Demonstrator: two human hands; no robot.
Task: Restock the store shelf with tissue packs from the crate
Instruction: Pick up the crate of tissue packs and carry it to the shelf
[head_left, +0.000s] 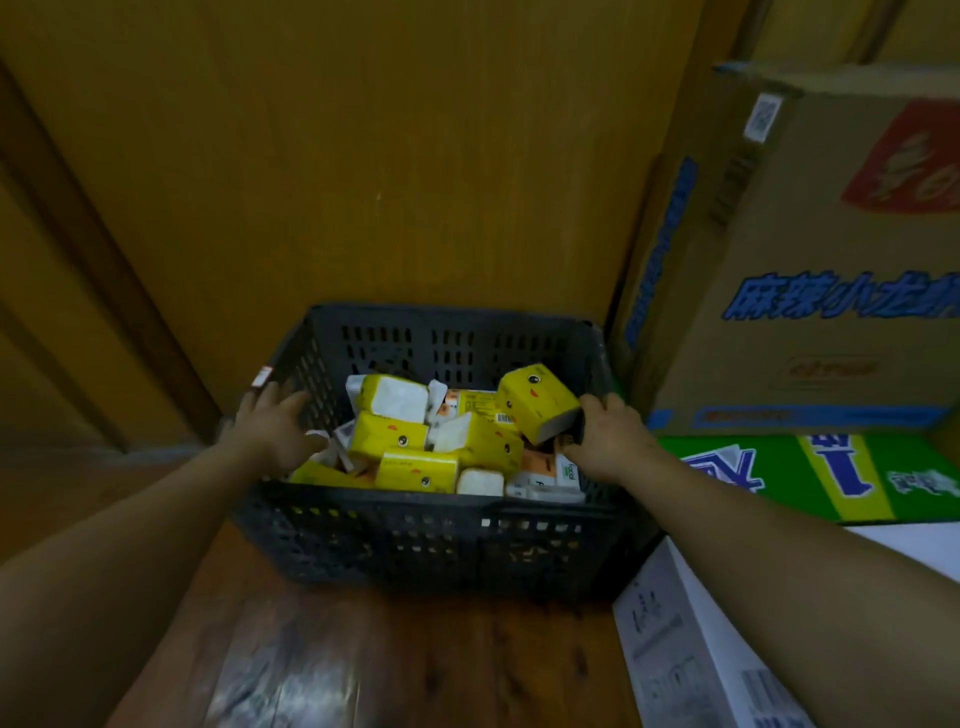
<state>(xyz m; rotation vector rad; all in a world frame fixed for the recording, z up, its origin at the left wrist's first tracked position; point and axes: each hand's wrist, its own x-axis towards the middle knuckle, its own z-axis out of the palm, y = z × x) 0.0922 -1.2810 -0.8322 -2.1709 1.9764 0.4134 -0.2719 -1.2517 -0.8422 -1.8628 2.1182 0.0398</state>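
Tissue packs pretty much all sit in the crate, right grip holding one yellow pack, left grip wide open.

Crate: dark grey perforated plastic crate, looking matt.
Packs: yellow film-wrapped tissue packs, shining slightly.
Floor: brown wooden plank floor, gleaming glossy.
Box: brown cardboard box, showing matt.
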